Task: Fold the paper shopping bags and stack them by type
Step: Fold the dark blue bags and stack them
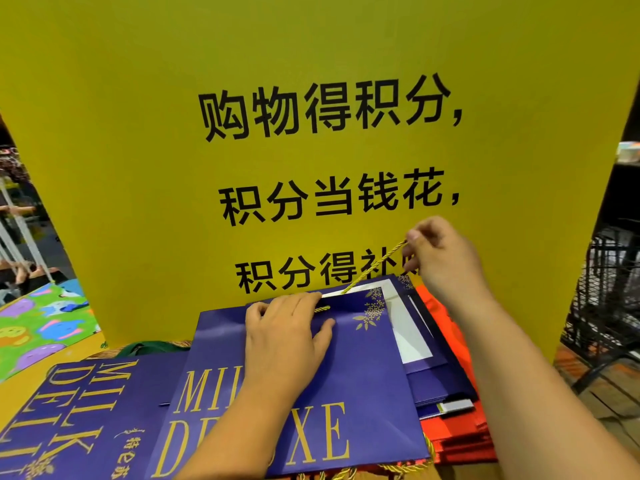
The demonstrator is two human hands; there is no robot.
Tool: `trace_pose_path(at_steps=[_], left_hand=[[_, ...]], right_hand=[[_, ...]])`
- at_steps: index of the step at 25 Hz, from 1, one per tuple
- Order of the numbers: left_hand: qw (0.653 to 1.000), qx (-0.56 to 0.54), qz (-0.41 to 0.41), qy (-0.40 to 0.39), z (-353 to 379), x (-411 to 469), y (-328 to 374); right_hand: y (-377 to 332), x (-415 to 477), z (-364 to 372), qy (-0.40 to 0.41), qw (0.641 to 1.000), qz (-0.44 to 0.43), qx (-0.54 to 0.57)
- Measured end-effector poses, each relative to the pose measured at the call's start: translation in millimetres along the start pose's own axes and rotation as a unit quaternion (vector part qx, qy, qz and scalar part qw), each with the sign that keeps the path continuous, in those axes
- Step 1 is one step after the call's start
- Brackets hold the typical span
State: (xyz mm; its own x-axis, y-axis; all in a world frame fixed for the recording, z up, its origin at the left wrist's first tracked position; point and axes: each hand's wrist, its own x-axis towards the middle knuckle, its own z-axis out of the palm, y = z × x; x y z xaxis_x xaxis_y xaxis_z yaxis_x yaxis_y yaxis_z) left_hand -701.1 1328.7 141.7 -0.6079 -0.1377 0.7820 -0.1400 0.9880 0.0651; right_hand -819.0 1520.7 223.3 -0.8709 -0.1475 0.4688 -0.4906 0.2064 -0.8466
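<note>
Purple bag reads "MILK DELUXE"; gold lettering

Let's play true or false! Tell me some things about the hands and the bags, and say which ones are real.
1. The right hand pinches a gold rope handle. True.
2. The left hand holds a pair of scissors. False: it presses flat on the top purple bag and holds nothing.
3. Red bags lie under the purple ones on the right. True.
4. The big sign behind the bags is blue. False: it is yellow with black writing.
</note>
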Motion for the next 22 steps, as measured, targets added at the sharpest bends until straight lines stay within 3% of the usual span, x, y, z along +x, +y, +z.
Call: trace_pose_path(at_steps=[4, 7, 9, 11, 14, 16, 17, 19, 21, 22], left_hand=[[0.994, -0.075, -0.064, -0.047, -2.2, 2.3, -0.3], [0.989, -0.111, -0.082, -0.058, -0.1, 3.0, -3.5], [0.988, -0.119, -0.085, -0.052, 3.1, 3.1, -9.2], [0.983, -0.134, -0.114, -0.062, 5.1, 3.7, -12.0], [0.977, -0.144, -0.131, -0.085, 4.1, 4.6, -9.7], [0.964, -0.189, -0.161, -0.092, -3.9, 5.4, -6.7], [0.944, -0.243, -0.203, -0.089, -8.3, 7.9, -7.8], [0.868, -0.366, -0.32, -0.098, -19.5, 16.0, -12.9], [0.746, -0.52, -0.405, -0.093, -33.3, 25.5, -21.6], [0.667, -0.604, -0.43, -0.072, -39.1, 29.6, -27.1]], right_hand=[[-0.5, -0.5, -6.6, 0.033, 0.986, 0.065, 0.149], [-4.1, -2.7, 0.3, 0.004, 0.968, 0.096, 0.231], [-2.4, -1.2, 0.0, -0.079, 0.98, 0.086, 0.16], [-1.9, -3.1, 0.4, -0.187, 0.98, 0.062, 0.019], [3.9, -10.1, 6.5, -0.303, 0.934, 0.045, -0.182], [6.4, -11.7, 13.0, -0.33, 0.902, 0.024, -0.277], [5.7, -12.1, 15.6, -0.328, 0.895, 0.01, -0.303], [4.9, -12.0, 18.6, -0.318, 0.889, -0.003, -0.331], [5.7, -12.6, 20.7, -0.315, 0.885, -0.006, -0.344], [6.7, -13.0, 21.2, -0.313, 0.886, -0.004, -0.342]])
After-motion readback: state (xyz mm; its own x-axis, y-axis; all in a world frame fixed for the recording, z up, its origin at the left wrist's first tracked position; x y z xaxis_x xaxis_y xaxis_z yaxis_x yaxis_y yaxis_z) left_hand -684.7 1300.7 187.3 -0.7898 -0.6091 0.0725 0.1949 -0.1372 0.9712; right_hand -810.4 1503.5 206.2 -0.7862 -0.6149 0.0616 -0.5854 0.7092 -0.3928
